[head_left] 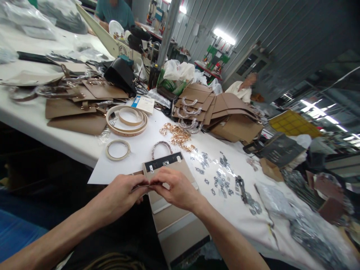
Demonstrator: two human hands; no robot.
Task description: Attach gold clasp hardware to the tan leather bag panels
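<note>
My left hand (123, 189) and my right hand (176, 187) meet fingertip to fingertip over a taupe bag panel (184, 168) at the table edge. Both are closed in a pinch, and whatever sits between the fingers is too small to make out. Along the panel's far end runs a black strip (157, 164) with small metal pieces on it. A wrapped curved handle (161, 143) stands out beyond that end. Beyond the panel lie a heap of gold-coloured fasteners (177, 135) and, to the right, scattered small dark square plates (221, 183).
Left of the panel lies a tape roll (118, 150), with a coiled beige strip (126, 120) behind it. Brown bag parts (75, 112) are piled at left, and stacked bag panels (236, 116) at back right. Plastic bags (274, 198) cover the right side. Two people sit farther back.
</note>
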